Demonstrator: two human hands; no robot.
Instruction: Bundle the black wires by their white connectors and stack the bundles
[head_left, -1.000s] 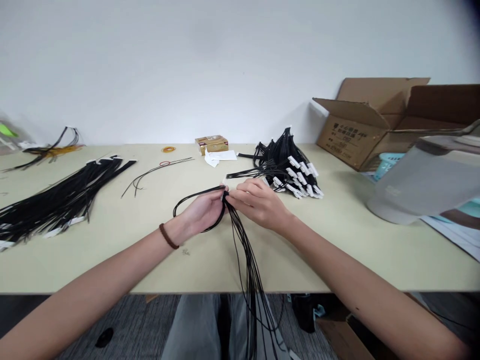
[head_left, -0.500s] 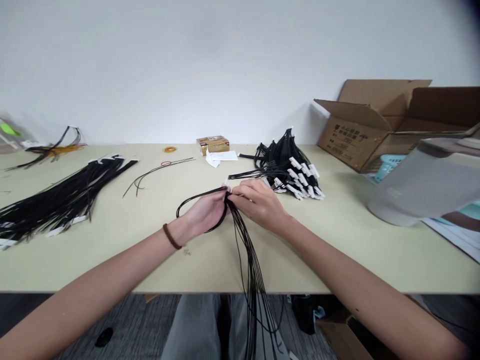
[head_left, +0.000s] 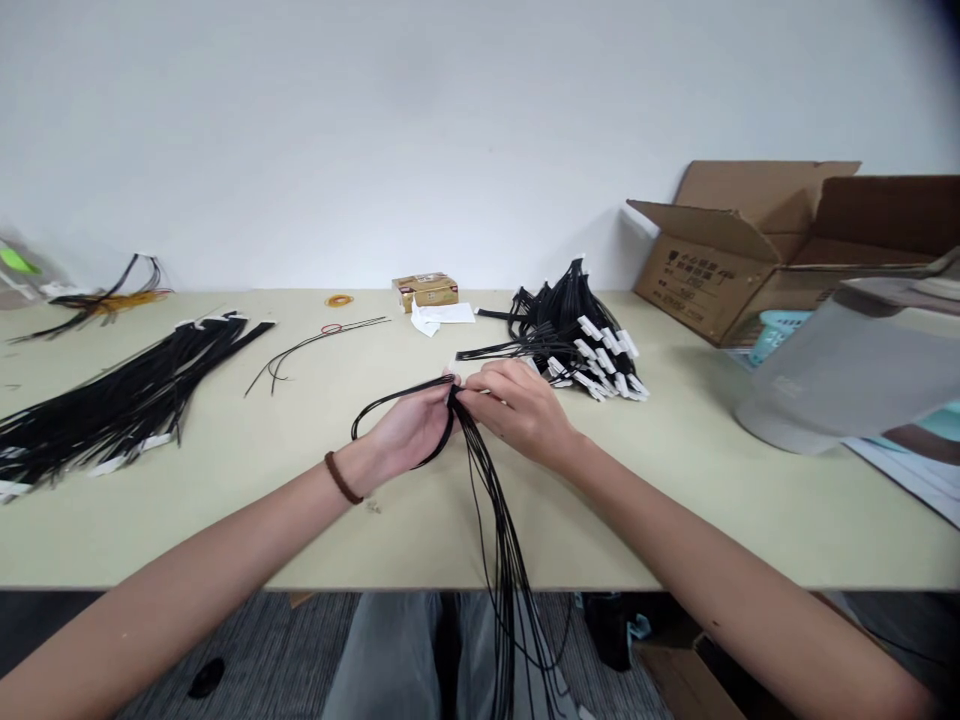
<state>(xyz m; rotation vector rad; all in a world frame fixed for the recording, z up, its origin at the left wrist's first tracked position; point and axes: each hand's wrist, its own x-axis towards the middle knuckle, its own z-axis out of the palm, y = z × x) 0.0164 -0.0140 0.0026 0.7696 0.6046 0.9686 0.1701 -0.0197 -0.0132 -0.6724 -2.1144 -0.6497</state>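
My left hand (head_left: 414,425) is closed round a bundle of thin black wires (head_left: 496,500) just above the table. The bundle bends in a loop past the left hand, and its long loose ends hang over the table's front edge. My right hand (head_left: 517,408) pinches the same bundle close to the left fingers, where the wires come together. A small white piece, perhaps a connector, shows at the fingertips; the fingers partly hide it. Right behind the hands, a heap of looped black wires (head_left: 559,315) with white connectors (head_left: 607,355) lies on the table.
Long black wires (head_left: 127,390) lie spread at left, with a few loose wires (head_left: 300,345) beside them. A small box (head_left: 424,290), white paper (head_left: 446,313) and yellow rubber bands (head_left: 339,300) are at the back. An open cardboard box (head_left: 712,270) and a grey container (head_left: 832,370) stand right.
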